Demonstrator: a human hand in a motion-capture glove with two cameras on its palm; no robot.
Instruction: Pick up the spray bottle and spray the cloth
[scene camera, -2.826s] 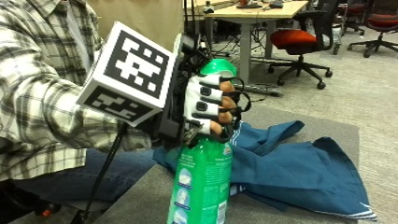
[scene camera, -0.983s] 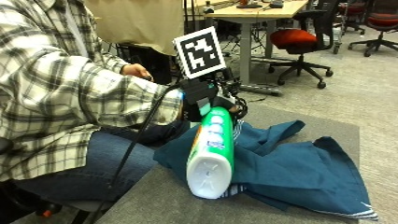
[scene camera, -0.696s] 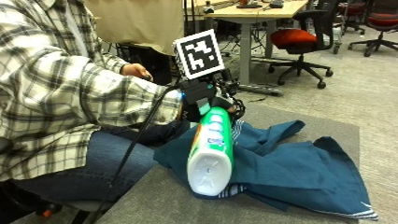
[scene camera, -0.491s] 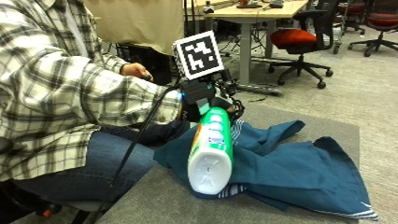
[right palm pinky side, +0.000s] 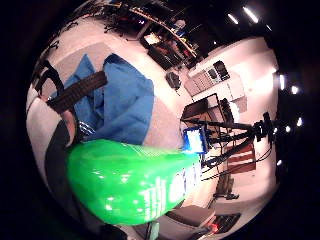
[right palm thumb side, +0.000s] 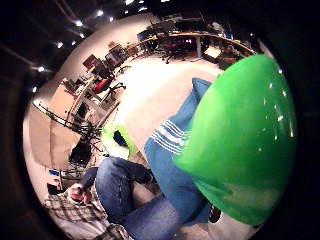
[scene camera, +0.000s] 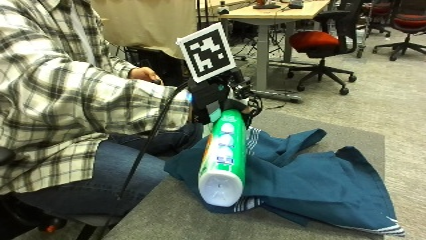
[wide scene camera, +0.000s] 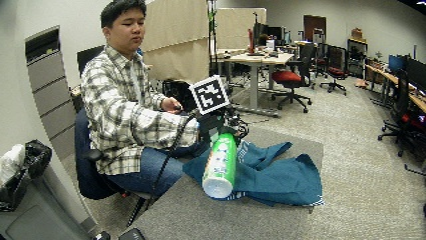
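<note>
A green spray bottle (scene camera: 223, 155) is tilted steeply, its white base toward the outside camera and low over the near edge of a blue cloth (scene camera: 319, 180). I cannot tell whether the base touches the cloth. My gloved right hand (scene camera: 210, 102) grips the bottle's upper end, fingers curled round it; the nozzle is hidden behind the hand. The cloth lies crumpled on the grey table (scene camera: 166, 215). The wide outside view shows the same bottle (wide scene camera: 219, 165) over the cloth (wide scene camera: 279, 175). The bottle (right palm pinky side: 130, 180) (right palm thumb side: 245, 140) fills both palm views, with the cloth (right palm pinky side: 120, 100) (right palm thumb side: 167, 155) behind it.
The person sits at the table's left side, the bare left hand (scene camera: 143, 74) back by the lap. Behind the table are a desk (scene camera: 279, 10) and a red office chair (scene camera: 319, 40). A black bin (wide scene camera: 26, 160) stands far left.
Since 2.8 s ago the bottle went from upright, close to the camera, to tilted with its base down near the cloth. Over the last second it has barely moved.
</note>
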